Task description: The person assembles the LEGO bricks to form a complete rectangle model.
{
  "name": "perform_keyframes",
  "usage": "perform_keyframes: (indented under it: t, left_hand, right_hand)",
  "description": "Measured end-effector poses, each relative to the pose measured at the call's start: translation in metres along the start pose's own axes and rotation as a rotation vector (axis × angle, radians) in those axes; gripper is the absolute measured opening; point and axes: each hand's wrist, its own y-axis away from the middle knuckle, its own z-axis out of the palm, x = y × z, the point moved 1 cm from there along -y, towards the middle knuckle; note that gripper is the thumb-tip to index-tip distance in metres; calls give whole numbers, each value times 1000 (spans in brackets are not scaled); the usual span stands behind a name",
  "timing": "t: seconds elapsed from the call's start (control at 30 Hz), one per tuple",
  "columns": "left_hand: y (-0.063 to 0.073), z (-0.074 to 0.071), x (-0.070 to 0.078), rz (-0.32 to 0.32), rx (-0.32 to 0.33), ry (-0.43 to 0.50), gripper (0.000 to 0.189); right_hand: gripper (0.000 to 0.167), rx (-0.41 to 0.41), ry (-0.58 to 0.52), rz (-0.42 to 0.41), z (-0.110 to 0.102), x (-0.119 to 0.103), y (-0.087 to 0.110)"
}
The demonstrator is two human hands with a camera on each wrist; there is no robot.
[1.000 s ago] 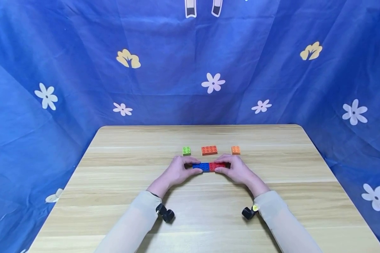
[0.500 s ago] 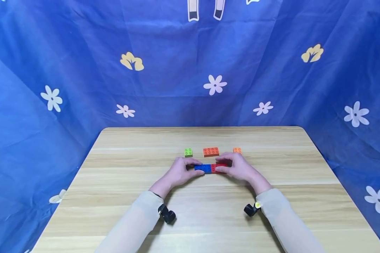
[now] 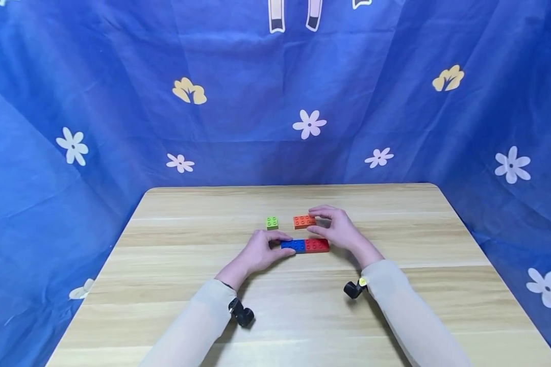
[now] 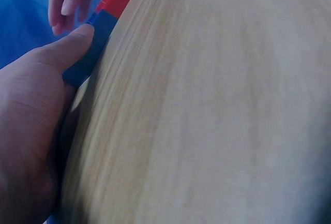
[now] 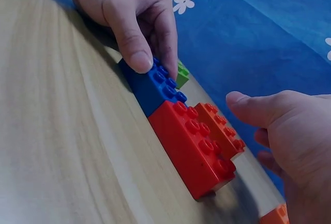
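Running left-right, blue brick (image 3: 300, 246), red brick (image 3: 317, 246)

Blue brick (image 3: 298, 245) against red brick (image 3: 317, 246)

No legible text, labels, brands, numbers or signs in any view.

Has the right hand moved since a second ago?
Yes: in the head view, the right hand has moved off the red brick, farther toward the table's far edge.
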Motion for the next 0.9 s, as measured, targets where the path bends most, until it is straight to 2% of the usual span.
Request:
perform_keyframes:
  t: [0.2, 0.63, 0.9]
  left_hand:
    - [2, 0, 0, -5, -3, -9, 35]
    - [2, 2, -2, 7, 6, -14, 33]
    - [1, 1, -4, 2, 3, -12, 35]
  right_hand:
    - [48, -16, 65, 3, 3, 4, -8]
    - [47, -118, 137, 73, 8, 12, -19]
    - [40, -105, 141, 89, 11, 11, -21]
